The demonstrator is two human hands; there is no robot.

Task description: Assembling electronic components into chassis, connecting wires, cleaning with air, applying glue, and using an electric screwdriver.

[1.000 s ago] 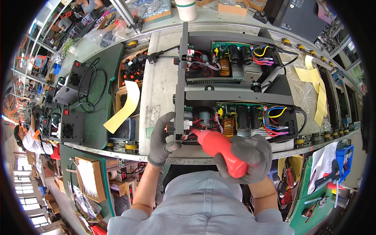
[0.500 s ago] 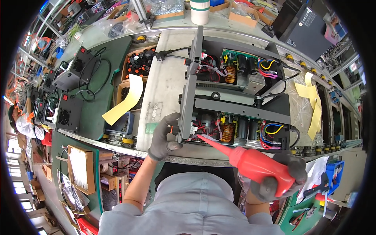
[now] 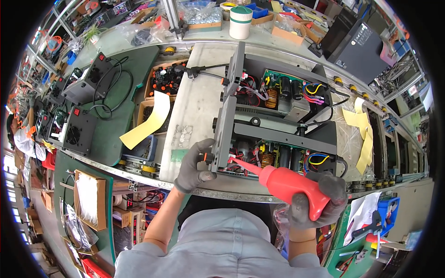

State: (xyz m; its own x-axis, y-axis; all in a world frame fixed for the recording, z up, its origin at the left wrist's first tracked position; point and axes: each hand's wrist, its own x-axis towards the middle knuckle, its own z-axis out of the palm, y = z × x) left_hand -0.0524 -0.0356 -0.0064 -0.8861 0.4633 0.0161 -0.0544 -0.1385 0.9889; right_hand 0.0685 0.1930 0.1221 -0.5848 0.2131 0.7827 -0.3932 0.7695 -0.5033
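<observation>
My right hand (image 3: 320,201), in a grey glove, is wrapped round a red squeeze bottle (image 3: 289,185). Its long tapered nozzle points left, the tip at white connectors (image 3: 230,160) just behind the front panel of the nearer opened machine (image 3: 282,134). My gloved left hand (image 3: 192,169) grips that grey front panel (image 3: 223,134) from its outer side, thumb and fingers around a black knob with an orange mark (image 3: 207,157). Inside the casing are a copper-wound coil (image 3: 267,157), dark cylinders and coloured wires. Whether the nozzle touches the connectors cannot be made out.
A second opened machine (image 3: 282,69) stands just beyond. To the left are a box of black-and-orange knobs (image 3: 167,79), a yellow paper strip (image 3: 150,120) and finished-looking grey units (image 3: 79,129) on a green board. A green-lidded white tub (image 3: 240,23) stands behind; a glue gun (image 3: 371,227) lies right.
The red bottle and my right hand have shifted left, the nozzle staying by the connectors. My left hand keeps its hold on the panel. The whole view has tilted slightly.
</observation>
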